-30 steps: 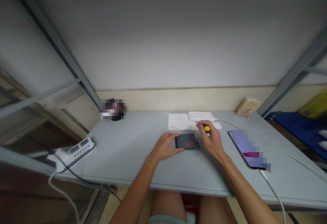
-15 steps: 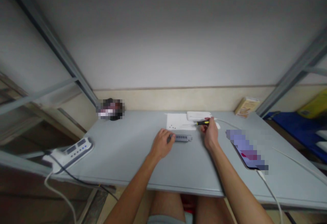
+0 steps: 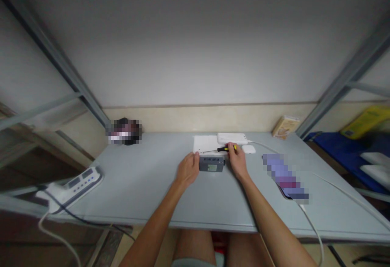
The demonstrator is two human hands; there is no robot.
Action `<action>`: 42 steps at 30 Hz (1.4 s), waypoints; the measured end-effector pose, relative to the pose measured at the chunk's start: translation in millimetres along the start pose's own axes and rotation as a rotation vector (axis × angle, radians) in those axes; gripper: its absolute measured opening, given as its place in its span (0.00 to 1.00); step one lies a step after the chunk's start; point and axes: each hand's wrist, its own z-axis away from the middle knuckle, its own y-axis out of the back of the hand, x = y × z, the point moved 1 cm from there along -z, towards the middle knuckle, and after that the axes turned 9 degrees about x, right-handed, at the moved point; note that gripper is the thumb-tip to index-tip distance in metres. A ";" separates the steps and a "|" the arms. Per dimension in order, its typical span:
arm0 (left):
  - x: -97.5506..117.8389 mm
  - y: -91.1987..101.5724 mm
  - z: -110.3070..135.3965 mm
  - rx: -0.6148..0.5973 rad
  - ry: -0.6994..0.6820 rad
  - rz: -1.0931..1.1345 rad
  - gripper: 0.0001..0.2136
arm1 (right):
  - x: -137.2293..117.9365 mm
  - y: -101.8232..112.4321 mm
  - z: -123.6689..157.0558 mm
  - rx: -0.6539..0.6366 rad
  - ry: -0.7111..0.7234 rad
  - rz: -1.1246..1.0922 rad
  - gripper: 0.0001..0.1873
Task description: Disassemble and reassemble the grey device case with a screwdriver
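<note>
My left hand point(image 3: 188, 169) is closed on the left end of a dark grey metal box point(image 3: 211, 164) with a row of slots along its upper edge and a pale label on the side facing me. A screwdriver point(image 3: 224, 149) with a black and yellow handle is held in my right hand point(image 3: 237, 161), closed round the handle. Its thin shaft points left, with the tip over the front of a white sheet of paper point(image 3: 204, 142). Several small dark pieces, probably screws, lie near that tip, some hidden behind my left hand and the box.
Behind the screwdriver sits a white power bank-like block point(image 3: 232, 138) with a cable, and a small white case point(image 3: 248, 149) lies to its right. Further right are a phone point(image 3: 284, 176) on a cable and a small yellow box point(image 3: 285, 127). A power strip point(image 3: 76, 189) stands at the left edge.
The box has been turned so that its labelled side faces me. My right hand has brought the screwdriver left, its tip now over the small dark pieces. The view has shifted slightly.
</note>
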 end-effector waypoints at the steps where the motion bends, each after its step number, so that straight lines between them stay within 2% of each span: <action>1: -4.2 0.4 -3.5 0.033 0.012 0.019 0.21 | 1.1 -0.4 -0.1 -0.004 0.005 -0.003 0.32; 5: -19.6 -3.5 -22.6 0.110 -0.032 0.020 0.11 | 3.8 -0.3 -0.9 0.009 -0.008 -0.019 0.32; 10: -25.7 -12.7 -40.6 0.034 -0.273 0.118 0.07 | 5.6 1.6 -2.8 0.045 -0.070 -0.071 0.33; 13: -26.1 -16.8 -40.6 0.001 -0.325 0.138 0.07 | 7.7 1.9 -4.1 0.041 -0.088 -0.108 0.33; 29: -25.0 -14.8 -29.4 0.054 -0.371 0.142 0.09 | 3.9 2.3 -1.5 0.020 -0.188 -0.191 0.34; 42: -23.4 -11.6 -27.0 0.032 -0.328 0.139 0.07 | 2.3 2.9 -1.2 0.002 -0.136 -0.172 0.34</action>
